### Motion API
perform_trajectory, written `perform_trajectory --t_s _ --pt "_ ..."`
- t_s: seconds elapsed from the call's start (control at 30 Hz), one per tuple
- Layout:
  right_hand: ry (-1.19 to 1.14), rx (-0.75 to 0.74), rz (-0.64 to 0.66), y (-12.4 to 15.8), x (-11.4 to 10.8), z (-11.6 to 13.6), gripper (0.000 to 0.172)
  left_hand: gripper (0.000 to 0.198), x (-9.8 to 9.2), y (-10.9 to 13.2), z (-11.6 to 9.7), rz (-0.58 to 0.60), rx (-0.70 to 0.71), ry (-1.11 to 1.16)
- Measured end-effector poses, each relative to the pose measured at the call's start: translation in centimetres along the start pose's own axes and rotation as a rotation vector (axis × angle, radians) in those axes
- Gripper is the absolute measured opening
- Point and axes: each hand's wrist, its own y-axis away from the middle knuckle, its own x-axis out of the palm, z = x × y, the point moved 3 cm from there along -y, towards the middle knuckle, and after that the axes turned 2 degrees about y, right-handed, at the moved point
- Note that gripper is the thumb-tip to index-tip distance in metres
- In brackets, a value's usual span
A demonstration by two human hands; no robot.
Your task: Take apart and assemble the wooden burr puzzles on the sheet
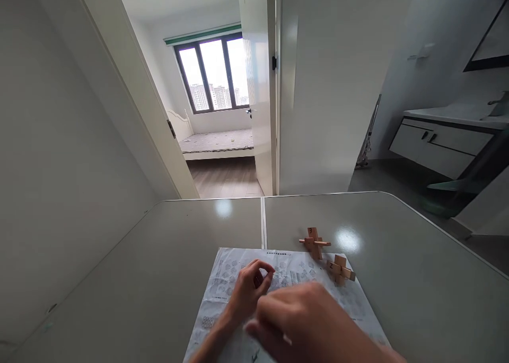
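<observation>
Over the creased, printed paper sheet (222,278) my left hand (251,289) is curled, its thumb and forefinger bent toward each other. Whether anything small sits inside that curl, I cannot make out. My right hand (306,315) is closer to the camera, slightly blurred, with its fingers folded in and their tips hidden. Beyond the right hand, a wooden interlocking puzzle (340,270) marked 2 rests on the sheet's right part. A second wooden puzzle (314,242), marked with a number and crossed by a thin stick, lies at the sheet's top edge.
The sheet lies on a glossy grey table (139,278) with a seam (263,222) down its far half. A wall (59,167) borders the left. Past the table are an open door (260,87), a bed (218,141) and, at right, a washbasin cabinet (441,140).
</observation>
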Motion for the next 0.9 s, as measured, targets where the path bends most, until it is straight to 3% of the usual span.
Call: perform_trajectory --t_s 0.1,0.17,0.23,0.33,0.5,0.63,0.77,0.9 --pt "0.134 0.271 -0.090 0.0 -0.6 -5.2 0.049 0.015 -0.1 0.0 -0.4 -0.002 0.005 -0.018" --pt "0.049 0.429 -0.124 0.7 -0.3 -8.5 0.057 0.018 -0.2 0.0 -0.5 -0.011 -0.005 -0.036" --pt "-0.265 0.604 -0.131 1.6 0.7 -11.4 0.062 0.019 -0.1 0.0 -0.4 -0.010 -0.019 -0.042" --pt "-0.766 0.798 -0.210 2.9 2.6 -14.1 0.056 0.018 0.1 0.0 -0.1 -0.006 -0.015 -0.049" --pt "-1.320 0.914 -0.471 3.7 4.7 -16.5 0.031 0.018 0.0 0.0 -0.2 -0.009 -0.007 -0.046" --pt "-1.569 0.953 -0.670 3.7 6.0 -18.7 0.022 0.018 -0.1 0.0 -0.4 -0.014 -0.011 -0.046" --pt "-1.692 0.864 -0.744 3.5 6.7 -20.3 0.028 0.018 0.0 0.1 -0.3 -0.010 -0.016 -0.045" --pt "-1.673 0.757 -0.765 3.2 6.7 -20.9 0.031 0.019 0.0 0.1 -0.3 -0.008 -0.017 -0.044"
